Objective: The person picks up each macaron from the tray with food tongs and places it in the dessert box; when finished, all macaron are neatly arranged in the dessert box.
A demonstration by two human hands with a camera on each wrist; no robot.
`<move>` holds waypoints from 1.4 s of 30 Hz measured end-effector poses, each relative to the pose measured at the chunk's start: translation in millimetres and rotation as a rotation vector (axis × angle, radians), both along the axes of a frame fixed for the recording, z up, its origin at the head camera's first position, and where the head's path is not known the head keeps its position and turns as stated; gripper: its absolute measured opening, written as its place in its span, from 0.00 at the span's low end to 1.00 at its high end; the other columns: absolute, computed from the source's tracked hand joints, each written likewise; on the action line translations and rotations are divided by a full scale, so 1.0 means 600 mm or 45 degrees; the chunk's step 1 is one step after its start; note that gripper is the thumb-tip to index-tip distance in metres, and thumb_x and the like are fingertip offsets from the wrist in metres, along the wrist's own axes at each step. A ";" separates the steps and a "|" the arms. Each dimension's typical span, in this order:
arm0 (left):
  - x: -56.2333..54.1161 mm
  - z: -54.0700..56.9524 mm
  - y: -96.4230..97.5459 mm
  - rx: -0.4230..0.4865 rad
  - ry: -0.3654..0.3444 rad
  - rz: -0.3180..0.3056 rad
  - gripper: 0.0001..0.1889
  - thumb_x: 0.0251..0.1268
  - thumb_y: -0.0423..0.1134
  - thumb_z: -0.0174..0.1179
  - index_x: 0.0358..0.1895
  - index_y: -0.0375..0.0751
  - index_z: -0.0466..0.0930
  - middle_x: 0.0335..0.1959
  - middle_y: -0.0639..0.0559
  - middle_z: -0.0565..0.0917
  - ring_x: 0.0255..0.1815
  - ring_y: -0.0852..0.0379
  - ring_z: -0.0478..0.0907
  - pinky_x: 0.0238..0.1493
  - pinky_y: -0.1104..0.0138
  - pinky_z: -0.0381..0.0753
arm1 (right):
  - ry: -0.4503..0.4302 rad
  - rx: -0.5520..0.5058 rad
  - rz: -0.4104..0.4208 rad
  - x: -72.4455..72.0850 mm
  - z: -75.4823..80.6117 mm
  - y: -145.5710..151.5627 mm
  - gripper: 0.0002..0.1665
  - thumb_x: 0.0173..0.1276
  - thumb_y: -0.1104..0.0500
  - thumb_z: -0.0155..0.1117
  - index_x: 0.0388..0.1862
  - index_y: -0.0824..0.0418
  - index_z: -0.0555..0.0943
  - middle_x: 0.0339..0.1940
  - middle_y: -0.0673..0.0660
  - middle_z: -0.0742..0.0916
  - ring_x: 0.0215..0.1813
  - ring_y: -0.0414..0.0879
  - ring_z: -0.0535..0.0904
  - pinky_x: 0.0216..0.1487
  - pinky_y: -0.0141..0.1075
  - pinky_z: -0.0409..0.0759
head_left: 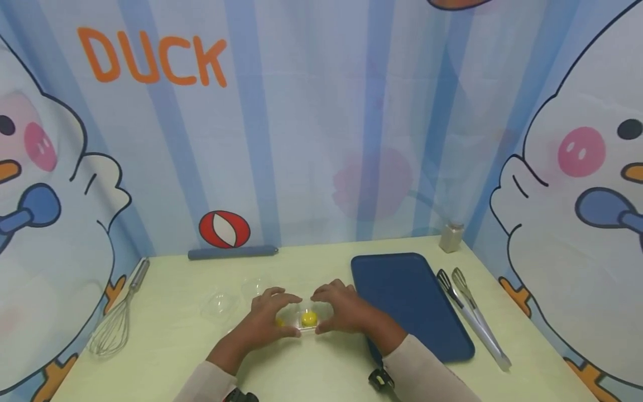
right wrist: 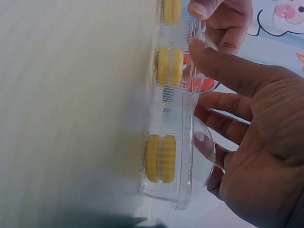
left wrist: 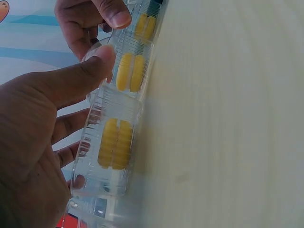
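Observation:
Yellow two-layered macarons [head_left: 308, 319] lie inside a row of small clear plastic boxes [left wrist: 85, 166] on the pale table. Whether these boxes are joined is hard to tell. My left hand [head_left: 271, 317] pinches the middle box, thumb on the near edge and fingers on the far side. From the opposite end, my right hand [head_left: 345, 308] grips that box the same way, its thumb [right wrist: 223, 61] at the rim. Behind the boxes, near the right fingers, a clear rounded plastic cover [right wrist: 204, 154] shows. In the head view my hands hide part of the row.
Clear plastic pieces [head_left: 219, 304] lie left of my hands. A whisk [head_left: 114, 324] is at far left, and a blue rod [head_left: 233, 253] lies along the back. On the right are a blue tray [head_left: 409, 301], metal tongs [head_left: 477, 321] and a small square shaker [head_left: 451, 238].

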State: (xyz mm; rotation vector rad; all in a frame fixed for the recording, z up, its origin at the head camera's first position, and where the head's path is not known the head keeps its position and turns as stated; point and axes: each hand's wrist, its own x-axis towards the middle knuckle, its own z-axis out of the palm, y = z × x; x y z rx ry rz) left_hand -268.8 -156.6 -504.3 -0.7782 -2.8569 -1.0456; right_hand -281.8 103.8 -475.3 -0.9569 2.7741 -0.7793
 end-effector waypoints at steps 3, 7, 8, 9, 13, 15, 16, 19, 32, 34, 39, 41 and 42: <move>-0.001 -0.004 0.001 -0.016 0.000 0.003 0.35 0.58 0.50 0.84 0.69 0.51 0.83 0.70 0.49 0.85 0.84 0.37 0.64 0.81 0.27 0.54 | 0.020 0.009 -0.006 0.000 -0.004 -0.001 0.39 0.62 0.51 0.87 0.70 0.61 0.84 0.72 0.59 0.84 0.71 0.58 0.74 0.66 0.62 0.70; -0.002 -0.007 0.002 -0.031 0.005 0.001 0.35 0.59 0.50 0.83 0.70 0.50 0.82 0.71 0.49 0.84 0.85 0.36 0.63 0.80 0.26 0.54 | 0.047 0.021 -0.003 -0.001 -0.006 0.000 0.39 0.61 0.51 0.88 0.69 0.61 0.85 0.71 0.60 0.85 0.71 0.58 0.74 0.63 0.59 0.69; -0.002 -0.008 0.001 -0.031 0.000 0.002 0.35 0.60 0.49 0.83 0.70 0.50 0.82 0.71 0.49 0.84 0.85 0.36 0.63 0.80 0.26 0.54 | 0.048 0.022 -0.003 -0.001 -0.006 0.000 0.39 0.61 0.51 0.88 0.69 0.61 0.85 0.71 0.60 0.85 0.71 0.58 0.74 0.62 0.59 0.69; -0.002 -0.009 0.001 -0.034 0.001 0.007 0.35 0.60 0.49 0.83 0.70 0.50 0.82 0.71 0.49 0.83 0.85 0.36 0.63 0.80 0.26 0.54 | 0.052 0.024 -0.001 -0.001 -0.007 -0.001 0.39 0.61 0.51 0.88 0.69 0.61 0.85 0.71 0.60 0.85 0.71 0.58 0.74 0.62 0.58 0.69; -0.002 -0.010 0.002 -0.046 0.021 0.024 0.34 0.61 0.49 0.82 0.70 0.49 0.82 0.71 0.48 0.84 0.84 0.35 0.63 0.78 0.25 0.56 | 0.066 0.031 -0.016 -0.002 -0.009 -0.002 0.39 0.61 0.50 0.88 0.70 0.59 0.85 0.71 0.58 0.85 0.71 0.57 0.74 0.60 0.55 0.68; -0.002 -0.009 0.004 -0.052 0.034 0.040 0.34 0.60 0.49 0.82 0.70 0.49 0.82 0.71 0.48 0.84 0.84 0.35 0.64 0.78 0.26 0.57 | 0.078 0.034 -0.022 -0.003 -0.010 -0.002 0.39 0.61 0.50 0.88 0.70 0.59 0.85 0.71 0.58 0.85 0.71 0.57 0.74 0.59 0.54 0.67; -0.001 -0.008 0.005 -0.054 0.042 0.048 0.34 0.60 0.49 0.83 0.69 0.49 0.83 0.70 0.47 0.85 0.84 0.34 0.64 0.77 0.26 0.58 | 0.080 0.035 -0.025 -0.003 -0.009 -0.002 0.39 0.62 0.50 0.88 0.70 0.58 0.85 0.71 0.58 0.85 0.71 0.57 0.74 0.59 0.54 0.67; 0.002 -0.004 0.010 -0.067 0.028 0.076 0.34 0.59 0.48 0.83 0.69 0.48 0.83 0.69 0.46 0.85 0.83 0.34 0.65 0.76 0.27 0.59 | 0.082 0.033 -0.021 -0.002 -0.009 -0.002 0.38 0.62 0.51 0.88 0.69 0.58 0.85 0.71 0.58 0.86 0.70 0.57 0.74 0.58 0.53 0.66; 0.006 -0.007 0.015 -0.089 -0.010 0.101 0.33 0.59 0.48 0.82 0.68 0.46 0.83 0.69 0.45 0.86 0.84 0.32 0.63 0.77 0.27 0.58 | -0.023 -0.038 -0.080 0.003 -0.011 -0.005 0.37 0.58 0.55 0.90 0.66 0.58 0.87 0.60 0.57 0.87 0.60 0.51 0.72 0.57 0.54 0.62; 0.007 -0.006 0.015 -0.102 -0.001 0.099 0.33 0.60 0.49 0.82 0.68 0.46 0.83 0.69 0.46 0.86 0.85 0.32 0.62 0.77 0.27 0.56 | -0.027 -0.037 -0.080 0.004 -0.010 -0.005 0.37 0.58 0.55 0.90 0.66 0.59 0.87 0.60 0.57 0.87 0.60 0.51 0.72 0.57 0.53 0.62; 0.007 0.000 0.008 -0.149 0.062 0.081 0.34 0.61 0.55 0.81 0.68 0.48 0.83 0.71 0.45 0.84 0.85 0.29 0.61 0.74 0.26 0.57 | -0.016 -0.018 -0.065 0.002 -0.006 -0.001 0.41 0.57 0.53 0.90 0.69 0.59 0.85 0.67 0.57 0.87 0.65 0.54 0.73 0.59 0.55 0.63; 0.006 0.005 0.002 -0.155 0.089 0.078 0.34 0.62 0.58 0.79 0.68 0.47 0.83 0.72 0.44 0.83 0.84 0.28 0.61 0.73 0.26 0.59 | -0.016 -0.005 -0.052 0.001 -0.003 0.001 0.43 0.58 0.52 0.90 0.72 0.59 0.83 0.71 0.57 0.85 0.69 0.56 0.73 0.61 0.57 0.63; 0.005 0.009 -0.001 -0.159 0.094 0.081 0.35 0.63 0.59 0.78 0.69 0.47 0.83 0.73 0.43 0.82 0.84 0.28 0.61 0.73 0.25 0.59 | -0.020 0.002 -0.045 -0.001 -0.002 0.002 0.44 0.59 0.51 0.89 0.73 0.58 0.82 0.73 0.57 0.84 0.71 0.56 0.72 0.62 0.58 0.63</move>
